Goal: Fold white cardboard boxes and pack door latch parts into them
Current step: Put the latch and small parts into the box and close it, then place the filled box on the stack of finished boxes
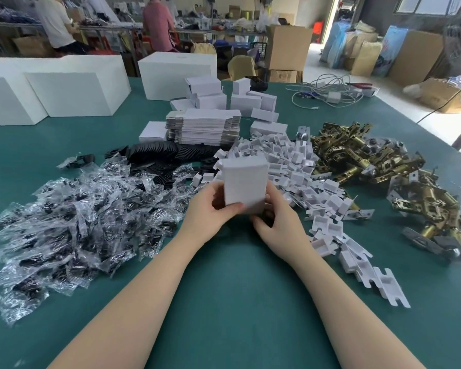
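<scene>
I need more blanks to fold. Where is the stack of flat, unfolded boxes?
In the head view the stack of flat box blanks sits on the green table, centre and beyond the hands, behind the black parts and before the folded boxes.

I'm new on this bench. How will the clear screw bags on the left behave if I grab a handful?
The bags are probably floppy: the film is crumpled and they lie slumped over one another. They look glossy, so likely slippery and apt to slide out of a loose grasp. Each seems light, holding only small dark parts.
</scene>
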Available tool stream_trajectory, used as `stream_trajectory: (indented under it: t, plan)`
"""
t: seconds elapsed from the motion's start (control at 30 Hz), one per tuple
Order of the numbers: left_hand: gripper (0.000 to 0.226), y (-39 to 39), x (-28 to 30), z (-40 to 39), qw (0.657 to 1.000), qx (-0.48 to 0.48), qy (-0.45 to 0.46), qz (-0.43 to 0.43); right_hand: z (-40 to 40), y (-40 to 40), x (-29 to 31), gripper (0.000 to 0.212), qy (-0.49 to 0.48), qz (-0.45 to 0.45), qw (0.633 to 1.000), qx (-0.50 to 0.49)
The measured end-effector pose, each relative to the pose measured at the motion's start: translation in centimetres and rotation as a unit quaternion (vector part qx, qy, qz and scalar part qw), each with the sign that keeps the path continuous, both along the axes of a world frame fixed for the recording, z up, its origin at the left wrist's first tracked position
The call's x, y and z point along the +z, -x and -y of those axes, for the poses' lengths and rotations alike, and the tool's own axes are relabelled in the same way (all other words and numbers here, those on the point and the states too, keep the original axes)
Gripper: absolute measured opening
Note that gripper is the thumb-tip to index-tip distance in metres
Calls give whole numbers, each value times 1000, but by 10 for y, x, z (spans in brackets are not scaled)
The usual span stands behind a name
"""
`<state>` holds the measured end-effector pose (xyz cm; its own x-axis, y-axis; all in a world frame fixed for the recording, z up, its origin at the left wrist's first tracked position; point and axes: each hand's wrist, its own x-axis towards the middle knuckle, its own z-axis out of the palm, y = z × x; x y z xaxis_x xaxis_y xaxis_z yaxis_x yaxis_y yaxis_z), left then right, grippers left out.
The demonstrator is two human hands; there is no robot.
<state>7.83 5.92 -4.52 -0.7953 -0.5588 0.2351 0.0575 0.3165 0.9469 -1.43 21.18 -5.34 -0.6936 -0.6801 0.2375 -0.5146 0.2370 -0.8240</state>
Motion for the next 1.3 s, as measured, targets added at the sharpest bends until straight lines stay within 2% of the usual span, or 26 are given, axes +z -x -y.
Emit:
stream_trajectory:
  t: [0.1,0.17,0.27,0.37,0.43,0.5,0.57,0.67,0.87,1.0,1.07,1.17,1.3]
  plan:
    - [32,0,27,4,987,34,-84,-133,0,1,-4,77,-31,-20,999,-20]
    - [27,2,57,19,961,73,-161,-212,0,1,-5,73,-39,-21,999,-24]
    - [22,14,107,72,931,152,-223,-246,2,2,-6,70,-54,-28,998,-26]
    - [19,33,144,137,911,243,-248,-223,4,2,-7,66,-61,-43,997,-29]
    - [20,42,150,181,902,270,-285,-182,5,2,-7,60,-65,-51,996,-33]
    - [27,46,144,216,906,288,-299,-87,5,2,-7,55,-67,-58,995,-39]
    - [24,49,129,239,914,294,-281,2,5,3,-7,52,-65,-61,995,-44]
    - [20,54,103,262,913,300,-260,92,8,4,-8,48,-71,-69,994,-43]
    - [33,66,80,282,913,292,-264,105,10,5,-10,48,-85,-93,991,-33]
    - [7,79,69,286,920,276,-249,127,10,5,-10,47,-87,-96,991,-33]
    - [11,84,63,289,925,277,-229,124,10,5,-10,46,-87,-96,991,-32]
    - [42,83,54,291,935,274,-164,152,10,4,-9,46,-87,-99,991,-34]
    - [48,80,49,281,934,284,-19,216,10,3,-8,46,-89,-98,991,-34]
